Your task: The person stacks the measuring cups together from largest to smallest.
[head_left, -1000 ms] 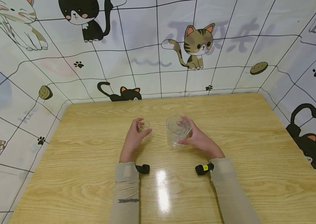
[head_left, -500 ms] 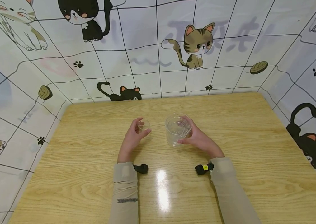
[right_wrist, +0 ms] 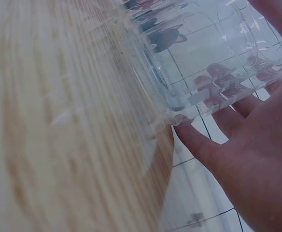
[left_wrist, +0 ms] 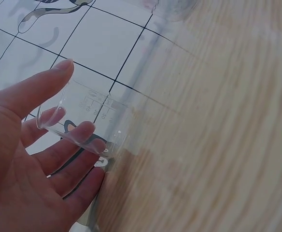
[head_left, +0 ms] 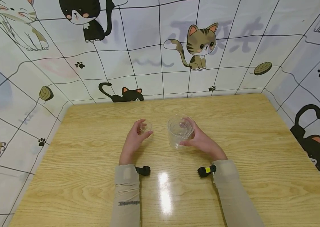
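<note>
A small clear beaker [head_left: 146,126] with printed graduations stands on the wooden table, left of centre. My left hand [head_left: 135,137] curves round it. In the left wrist view, fingertips [left_wrist: 85,128] lie along the glass [left_wrist: 95,113] of the small beaker, and the thumb [left_wrist: 49,84] arches near its rim. To its right is a larger clear beaker [head_left: 175,135], with more curved rims visible inside it. My right hand [head_left: 202,140] grips this large beaker from the right. The right wrist view shows several fingers [right_wrist: 232,121] through its marked wall [right_wrist: 199,99].
The wooden table [head_left: 91,135] reaches back to a white wall covering [head_left: 145,63] with grid lines and cartoon cats. Similar covering hangs on both sides. A bright reflection lies on the table between the forearms. Black wrist cameras [head_left: 145,171] sit at both cuffs.
My left hand and forearm have shifted very slightly left, mostly between the first two frames. Both beakers and my right hand stay in place.
</note>
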Tool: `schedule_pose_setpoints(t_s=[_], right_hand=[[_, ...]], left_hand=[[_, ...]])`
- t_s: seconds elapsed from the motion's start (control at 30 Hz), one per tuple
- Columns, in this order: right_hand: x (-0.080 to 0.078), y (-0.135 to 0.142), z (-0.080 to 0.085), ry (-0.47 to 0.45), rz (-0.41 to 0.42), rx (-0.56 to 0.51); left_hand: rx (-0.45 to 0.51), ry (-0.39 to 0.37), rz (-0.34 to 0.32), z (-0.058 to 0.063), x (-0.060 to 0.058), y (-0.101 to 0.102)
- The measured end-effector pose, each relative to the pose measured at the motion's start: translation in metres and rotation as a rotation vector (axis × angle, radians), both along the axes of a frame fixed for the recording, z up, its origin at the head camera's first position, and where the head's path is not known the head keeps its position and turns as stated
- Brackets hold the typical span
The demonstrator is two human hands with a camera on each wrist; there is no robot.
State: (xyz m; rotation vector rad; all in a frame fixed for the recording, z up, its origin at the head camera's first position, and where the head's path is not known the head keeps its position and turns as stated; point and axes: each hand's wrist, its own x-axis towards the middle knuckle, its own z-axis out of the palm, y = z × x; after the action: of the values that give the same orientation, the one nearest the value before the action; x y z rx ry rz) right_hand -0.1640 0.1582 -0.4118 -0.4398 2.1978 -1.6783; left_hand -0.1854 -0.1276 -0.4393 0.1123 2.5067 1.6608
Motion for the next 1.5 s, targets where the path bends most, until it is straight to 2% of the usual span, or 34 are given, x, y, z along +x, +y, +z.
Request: schedule_pose_setpoints(t_s=[0.27, 0.3, 0.5, 0.57, 0.87, 1.17, 1.5], right_hand=[[0.003, -0.004, 0.002, 0.015, -0.014, 0.007], [0.003, -0.005, 0.001, 0.014, -0.019, 0.007], [0.002, -0.009, 0.002, 0.006, -0.008, -0.035], [0.002, -0.009, 0.002, 0.007, -0.01, -0.03], [0.002, -0.012, 0.001, 0.008, -0.033, 0.014], [0.001, -0.016, -0.001, -0.004, -0.031, -0.019], [0.001, -0.018, 0.001, -0.002, -0.038, 0.026]], left_hand=[[-0.002, 0.002, 0.018, -0.001, 0.001, 0.001], [0.0, -0.002, 0.016, 0.003, 0.002, 0.002], [-0.002, 0.027, 0.015, 0.006, 0.0, 0.004], [-0.01, 0.044, 0.02, 0.002, -0.002, 0.003], [-0.005, 0.1, 0.022, 0.012, -0.002, 0.006], [0.027, 0.123, 0.039, 0.024, 0.002, 0.01], [-0.004, 0.133, 0.04, 0.031, 0.002, 0.013]])
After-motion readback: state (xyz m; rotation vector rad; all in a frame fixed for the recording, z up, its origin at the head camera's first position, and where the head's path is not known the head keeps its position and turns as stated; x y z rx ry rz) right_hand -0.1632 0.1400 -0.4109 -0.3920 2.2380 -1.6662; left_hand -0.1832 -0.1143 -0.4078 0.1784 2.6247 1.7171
